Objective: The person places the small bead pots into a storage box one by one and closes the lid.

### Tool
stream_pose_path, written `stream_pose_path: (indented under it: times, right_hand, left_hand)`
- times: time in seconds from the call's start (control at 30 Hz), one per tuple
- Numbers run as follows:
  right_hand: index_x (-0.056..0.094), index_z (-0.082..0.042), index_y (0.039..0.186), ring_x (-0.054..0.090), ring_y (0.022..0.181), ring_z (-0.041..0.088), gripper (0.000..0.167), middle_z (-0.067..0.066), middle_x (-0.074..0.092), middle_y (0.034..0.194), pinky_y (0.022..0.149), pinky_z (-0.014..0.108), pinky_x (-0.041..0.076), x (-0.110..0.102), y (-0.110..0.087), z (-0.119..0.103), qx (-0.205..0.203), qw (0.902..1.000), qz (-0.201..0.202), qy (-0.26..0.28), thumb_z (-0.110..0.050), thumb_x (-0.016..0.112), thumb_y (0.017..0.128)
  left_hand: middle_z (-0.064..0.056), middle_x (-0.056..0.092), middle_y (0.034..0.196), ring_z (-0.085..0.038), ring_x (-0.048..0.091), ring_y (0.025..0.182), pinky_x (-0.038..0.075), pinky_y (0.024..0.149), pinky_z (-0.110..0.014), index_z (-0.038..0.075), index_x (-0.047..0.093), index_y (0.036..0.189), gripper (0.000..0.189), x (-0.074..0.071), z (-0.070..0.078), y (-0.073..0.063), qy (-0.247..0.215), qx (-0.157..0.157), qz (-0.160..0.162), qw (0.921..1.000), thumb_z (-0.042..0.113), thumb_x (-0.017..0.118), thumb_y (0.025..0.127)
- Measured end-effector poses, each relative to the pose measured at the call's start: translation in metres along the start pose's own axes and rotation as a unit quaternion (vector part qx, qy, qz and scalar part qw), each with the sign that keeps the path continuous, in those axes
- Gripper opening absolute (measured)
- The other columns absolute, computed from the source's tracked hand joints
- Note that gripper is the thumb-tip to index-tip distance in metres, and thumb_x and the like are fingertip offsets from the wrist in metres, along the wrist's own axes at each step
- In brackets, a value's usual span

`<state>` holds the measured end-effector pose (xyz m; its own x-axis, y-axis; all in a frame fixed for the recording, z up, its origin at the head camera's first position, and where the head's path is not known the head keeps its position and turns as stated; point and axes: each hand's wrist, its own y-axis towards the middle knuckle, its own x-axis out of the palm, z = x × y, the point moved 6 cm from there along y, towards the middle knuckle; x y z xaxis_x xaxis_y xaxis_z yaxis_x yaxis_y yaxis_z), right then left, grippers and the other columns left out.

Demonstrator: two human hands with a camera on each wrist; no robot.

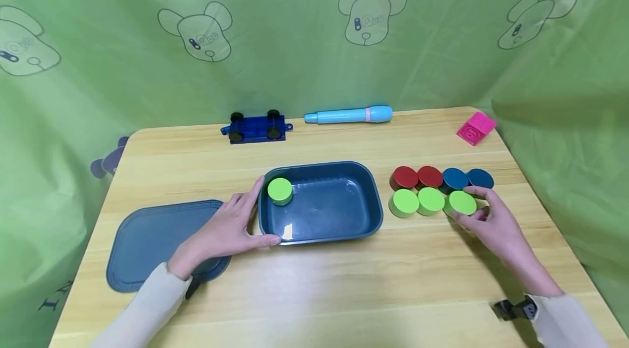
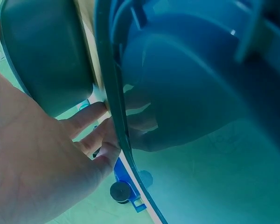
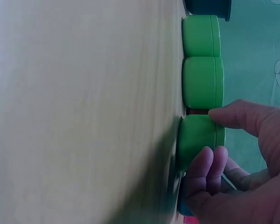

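Note:
A dark blue rectangular container (image 1: 324, 236) sits mid-table with one light green cylinder (image 1: 279, 190) inside, at its back left. My left hand (image 1: 235, 226) rests against the container's left end, fingers along the side and thumb at the front rim. To the right, two red cylinders (image 1: 404, 177) and two blue cylinders (image 1: 455, 178) form a back row. Before them stand two light green cylinders (image 1: 404, 202) and, rightmost, a green cylinder (image 1: 462, 202) pinched between the thumb and fingers of my right hand (image 1: 493, 222). This cylinder (image 3: 196, 137) stands on the tabletop.
A dark blue lid (image 1: 147, 244) lies left of the container, partly under my left forearm. Along the back edge are a blue toy wagon base (image 1: 257, 128) with black wheels, a light blue microphone-shaped stick (image 1: 349, 115) and a pink cube (image 1: 476, 128). Green curtain (image 1: 295, 36) hangs behind.

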<state>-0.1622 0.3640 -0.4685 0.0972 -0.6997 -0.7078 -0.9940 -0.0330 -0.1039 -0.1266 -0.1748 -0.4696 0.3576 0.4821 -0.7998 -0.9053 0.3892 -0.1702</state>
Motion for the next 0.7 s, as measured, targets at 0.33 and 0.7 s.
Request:
stream_pose_path:
  times: [0.33, 0.7]
  right_hand:
    - [0.046, 0.008, 0.155, 0.056, 0.077, 0.017, 0.075, 0.014, 0.062, 0.094, 0.062, 0.027, 0.049, -0.003, -0.006, 0.004, 0.019, 0.9996, -0.010, -0.016, -0.026, 0.083, 0.101]
    - [0.044, 0.006, 0.154, 0.056, 0.079, 0.013, 0.071, 0.013, 0.059, 0.113, 0.058, 0.023, 0.051, -0.008, -0.018, -0.009, 0.008, 0.9993, 0.030, 0.021, -0.020, 0.083, 0.101]
  left_hand:
    - [-0.017, 0.040, 0.170, -0.042, 0.041, 0.150, 0.033, 0.117, -0.071, 0.029, -0.007, 0.177, 0.133, 0.003, -0.002, 0.001, -0.001, 0.002, 0.003, 1.0000, 0.085, 0.071, 0.086]
    - [-0.018, 0.039, 0.171, -0.043, 0.040, 0.151, 0.032, 0.118, -0.071, 0.026, -0.006, 0.177, 0.133, 0.001, 0.000, 0.000, -0.002, 0.002, 0.003, 1.0000, 0.084, 0.072, 0.086]
